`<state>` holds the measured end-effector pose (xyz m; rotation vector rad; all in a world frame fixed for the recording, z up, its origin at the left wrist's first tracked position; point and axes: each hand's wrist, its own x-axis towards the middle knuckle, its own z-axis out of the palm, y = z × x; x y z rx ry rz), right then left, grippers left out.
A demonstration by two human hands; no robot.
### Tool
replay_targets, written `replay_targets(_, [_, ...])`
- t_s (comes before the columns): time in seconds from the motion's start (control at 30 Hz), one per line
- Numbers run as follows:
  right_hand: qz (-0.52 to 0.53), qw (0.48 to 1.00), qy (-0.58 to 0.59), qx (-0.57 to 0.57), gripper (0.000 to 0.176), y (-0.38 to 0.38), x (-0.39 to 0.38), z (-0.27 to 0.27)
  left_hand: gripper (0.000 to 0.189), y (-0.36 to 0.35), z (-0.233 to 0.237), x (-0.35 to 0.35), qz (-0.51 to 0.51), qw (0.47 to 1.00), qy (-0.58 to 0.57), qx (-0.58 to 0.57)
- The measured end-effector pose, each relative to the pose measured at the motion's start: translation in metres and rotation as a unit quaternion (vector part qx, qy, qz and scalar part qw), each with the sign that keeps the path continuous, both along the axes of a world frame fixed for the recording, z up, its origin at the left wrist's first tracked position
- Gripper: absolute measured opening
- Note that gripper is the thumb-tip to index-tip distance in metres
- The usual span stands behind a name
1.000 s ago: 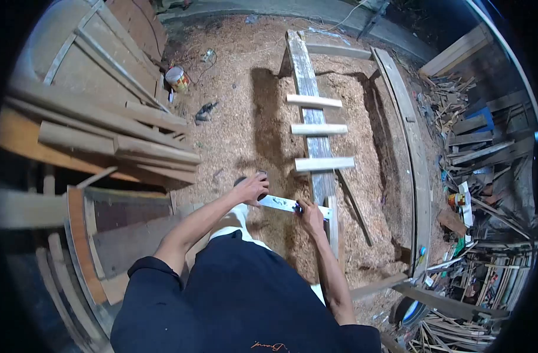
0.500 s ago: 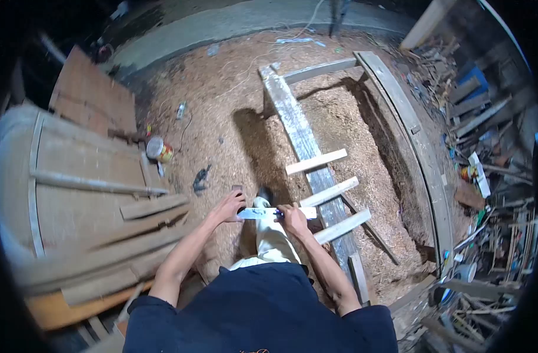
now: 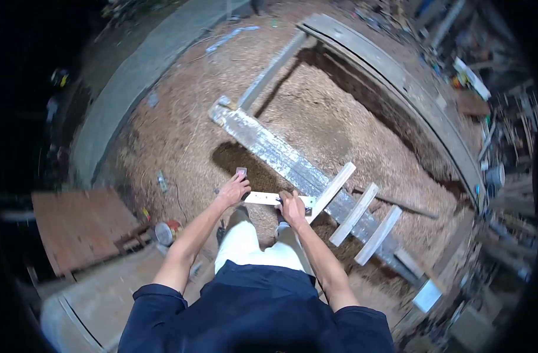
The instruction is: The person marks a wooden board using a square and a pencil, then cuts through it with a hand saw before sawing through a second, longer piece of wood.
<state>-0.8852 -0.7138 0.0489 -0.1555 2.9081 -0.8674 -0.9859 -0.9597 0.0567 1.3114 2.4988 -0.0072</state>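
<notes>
A short pale strip [image 3: 262, 198], which looks like wood, spans the space between my two hands in front of my legs. My left hand [image 3: 233, 190] is closed at its left end, and a small squarish piece [image 3: 241, 171] with a pinkish middle sticks up from these fingers. My right hand [image 3: 293, 208] grips the strip near its right end. Something small and dark shows by the right fingertips, too small to name. Just right of this hand, a wooden batten [image 3: 332, 191] lies across a weathered plank [image 3: 275, 150].
Two more battens, one a pale piece [image 3: 354, 215], lie across the plank. A long board [image 3: 392, 70] edges the sawdust-covered area on the far side. Scrap wood is heaped at right. A brown panel [image 3: 83, 226] and a bucket [image 3: 164, 233] stand at left.
My view has turned to the right, so the plank and battens lie more slantwise. Both hands still hold the strip. The left hand's squarish piece now stands out more plainly.
</notes>
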Motion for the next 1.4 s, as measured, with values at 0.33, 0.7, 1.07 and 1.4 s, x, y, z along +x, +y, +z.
replay_targets(0.33, [-0.263,0.964,-0.046,0.02,0.045,-0.054,-0.144,-0.069,0.048,0.021,-0.065,-0.232,-0.22,0.975,-0.013,-0.021])
replay_targets(0.7, [-0.249,0.957,-0.136,0.062,0.046,-0.071,-0.198,-0.117,0.055,-0.015,-0.127,-0.289,-0.154,0.971,-0.132,0.123])
replay_targets(1.07, [-0.198,0.972,-0.097,-0.085,0.029,-0.087,-0.253,-0.099,0.021,0.027,-0.123,-0.269,-0.031,0.924,-0.263,0.276])
replay_targets(1.4, [-0.172,0.972,-0.047,0.15,0.027,-0.097,-0.24,-0.129,0.025,0.025,-0.12,-0.277,-0.13,0.976,-0.091,0.153])
